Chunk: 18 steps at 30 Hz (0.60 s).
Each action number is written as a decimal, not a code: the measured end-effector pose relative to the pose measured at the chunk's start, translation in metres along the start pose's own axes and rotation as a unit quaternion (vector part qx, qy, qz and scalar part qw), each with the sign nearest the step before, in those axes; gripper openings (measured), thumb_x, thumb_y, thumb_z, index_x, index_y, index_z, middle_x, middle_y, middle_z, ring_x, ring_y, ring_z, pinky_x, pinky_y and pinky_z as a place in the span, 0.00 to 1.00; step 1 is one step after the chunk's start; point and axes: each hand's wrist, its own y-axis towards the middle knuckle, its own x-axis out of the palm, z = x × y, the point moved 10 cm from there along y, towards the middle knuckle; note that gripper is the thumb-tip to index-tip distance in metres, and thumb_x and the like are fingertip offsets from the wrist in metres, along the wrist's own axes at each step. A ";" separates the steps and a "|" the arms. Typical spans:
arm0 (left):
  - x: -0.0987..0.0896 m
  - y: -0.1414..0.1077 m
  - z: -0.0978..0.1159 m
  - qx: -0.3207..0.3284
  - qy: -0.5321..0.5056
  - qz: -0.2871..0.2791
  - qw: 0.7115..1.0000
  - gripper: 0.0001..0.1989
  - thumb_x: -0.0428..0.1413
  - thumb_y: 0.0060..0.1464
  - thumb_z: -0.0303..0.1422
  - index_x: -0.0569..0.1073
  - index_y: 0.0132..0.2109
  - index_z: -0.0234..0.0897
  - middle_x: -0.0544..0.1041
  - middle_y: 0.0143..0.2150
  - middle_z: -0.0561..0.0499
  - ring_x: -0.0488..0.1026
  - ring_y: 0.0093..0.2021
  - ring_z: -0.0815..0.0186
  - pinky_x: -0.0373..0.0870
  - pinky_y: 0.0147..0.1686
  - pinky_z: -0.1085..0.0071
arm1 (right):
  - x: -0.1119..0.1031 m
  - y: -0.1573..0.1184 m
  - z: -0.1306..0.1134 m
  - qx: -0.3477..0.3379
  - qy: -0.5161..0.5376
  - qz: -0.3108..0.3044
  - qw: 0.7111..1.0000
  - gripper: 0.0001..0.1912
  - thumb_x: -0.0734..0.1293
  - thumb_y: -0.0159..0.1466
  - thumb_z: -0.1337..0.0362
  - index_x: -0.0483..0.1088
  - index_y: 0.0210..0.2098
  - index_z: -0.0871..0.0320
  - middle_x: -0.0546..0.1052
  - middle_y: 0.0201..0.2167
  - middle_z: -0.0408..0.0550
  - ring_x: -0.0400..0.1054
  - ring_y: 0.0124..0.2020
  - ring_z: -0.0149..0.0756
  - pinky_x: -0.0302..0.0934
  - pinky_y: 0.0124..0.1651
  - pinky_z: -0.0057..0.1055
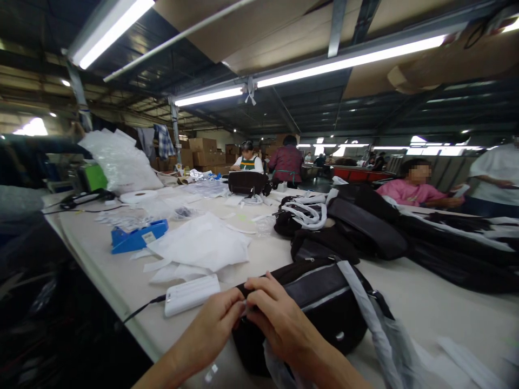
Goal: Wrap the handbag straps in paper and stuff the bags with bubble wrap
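A black handbag (328, 319) lies on the table right in front of me, its long strap (363, 302) covered in pale wrapping. At the bag's left end my left hand (217, 324) is closed, thumb and forefinger pinched together. Facing it, my right hand (279, 316) curls its fingers over the same end of the bag, and the fingertips of both hands almost meet. A small pale bit shows between them, too hidden to name. Just left of my hands lies a white power bank (192, 294) with a black cable plugged in.
White sheets (203, 243) are piled beyond the power bank, beside a blue holder (139, 236). More black bags (360, 227) with wrapped straps lie heaped at the right. Another black bag (245, 182) stands at the far side. Several people work around the table and behind it.
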 end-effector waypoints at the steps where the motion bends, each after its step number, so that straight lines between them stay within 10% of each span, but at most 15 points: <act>1: 0.001 0.000 -0.001 -0.002 -0.015 -0.008 1.000 0.14 0.45 0.62 0.40 0.70 0.36 0.37 0.72 0.32 0.52 0.66 0.33 0.65 0.61 0.35 0.69 | 0.001 -0.003 -0.001 -0.002 -0.025 -0.018 1.000 0.18 0.67 0.64 0.64 0.65 0.53 0.58 0.71 0.56 0.57 0.61 0.61 0.50 0.47 0.67 0.59; 4: 0.004 0.000 -0.006 -0.017 -0.033 -0.024 0.999 0.13 0.46 0.61 0.39 0.70 0.37 0.36 0.72 0.33 0.52 0.66 0.33 0.65 0.62 0.35 0.69 | 0.001 -0.010 0.002 0.015 -0.065 -0.075 0.995 0.39 0.73 0.57 0.66 0.56 0.64 0.58 0.67 0.62 0.57 0.54 0.67 0.54 0.37 0.70 0.62; 9: 0.006 -0.007 -0.007 -0.040 -0.025 -0.052 0.997 0.12 0.46 0.60 0.39 0.69 0.36 0.37 0.70 0.30 0.54 0.67 0.32 0.65 0.62 0.35 0.69 | -0.005 -0.002 0.001 -0.023 -0.041 -0.121 0.992 0.31 0.70 0.57 0.74 0.64 0.59 0.58 0.72 0.56 0.53 0.64 0.57 0.44 0.62 0.60 0.38; 18: 0.009 -0.017 0.000 -0.057 0.107 -0.028 0.992 0.07 0.44 0.62 0.31 0.65 0.37 0.39 0.73 0.31 0.52 0.70 0.31 0.64 0.60 0.33 0.69 | -0.001 0.005 0.009 -0.050 -0.055 -0.088 0.993 0.14 0.69 0.59 0.75 0.69 0.44 0.61 0.76 0.43 0.53 0.68 0.45 0.43 0.65 0.49 0.38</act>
